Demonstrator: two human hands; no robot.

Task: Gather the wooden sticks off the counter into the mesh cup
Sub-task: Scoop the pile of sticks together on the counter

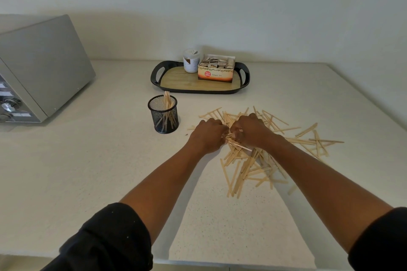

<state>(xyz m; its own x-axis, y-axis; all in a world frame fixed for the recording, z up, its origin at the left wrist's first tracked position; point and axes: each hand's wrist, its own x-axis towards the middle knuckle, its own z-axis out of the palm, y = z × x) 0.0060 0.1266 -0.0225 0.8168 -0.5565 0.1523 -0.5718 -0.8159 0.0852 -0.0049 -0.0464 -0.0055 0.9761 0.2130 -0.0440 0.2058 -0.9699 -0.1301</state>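
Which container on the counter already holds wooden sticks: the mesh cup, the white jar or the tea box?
The black mesh cup, left of the hands. Sticks stand upright in it, while the white jar and tea box sit on the tray.

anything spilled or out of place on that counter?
Yes. Wooden sticks lie scattered criss-cross over the counter right of the mesh cup, which holds only a few. Left hand and right hand are bunching some together. The tray behind looks orderly.
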